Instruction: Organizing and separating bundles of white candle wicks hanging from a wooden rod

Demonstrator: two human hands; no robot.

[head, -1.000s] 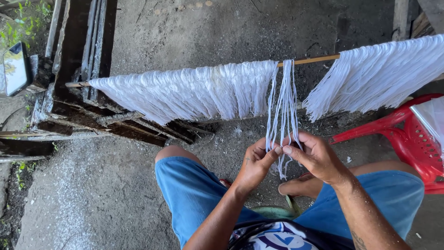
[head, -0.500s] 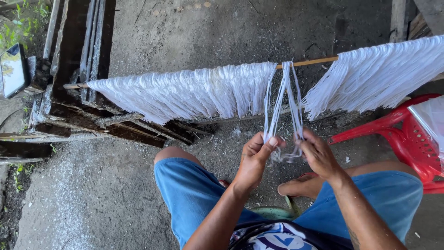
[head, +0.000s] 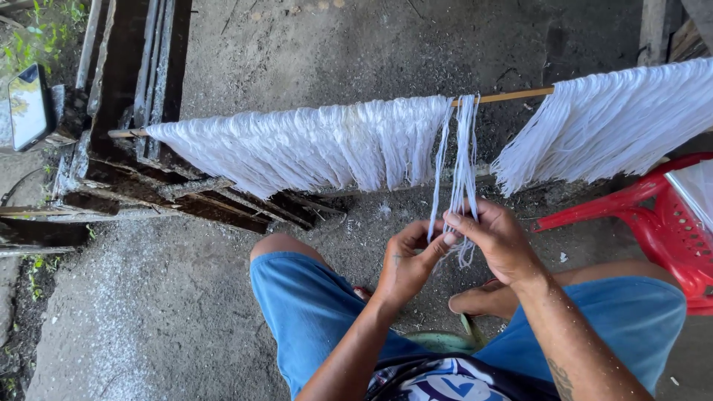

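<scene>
A thin wooden stick runs across the view with white strings hanging from it in two thick curtains, one on the left and one on the right. In the gap between them hangs a small bundle of white strands. My left hand and my right hand meet at the lower ends of these strands, both pinching them. The strand tips dangle just below my fingers.
A red plastic chair stands at the right. Dark wooden beams and planks lie at the left, with a phone propped beside them. My knees in blue shorts and a green sandal are below on the concrete floor.
My hands first spread the strands apart, then came back together on them. The bundle hangs narrower again.
</scene>
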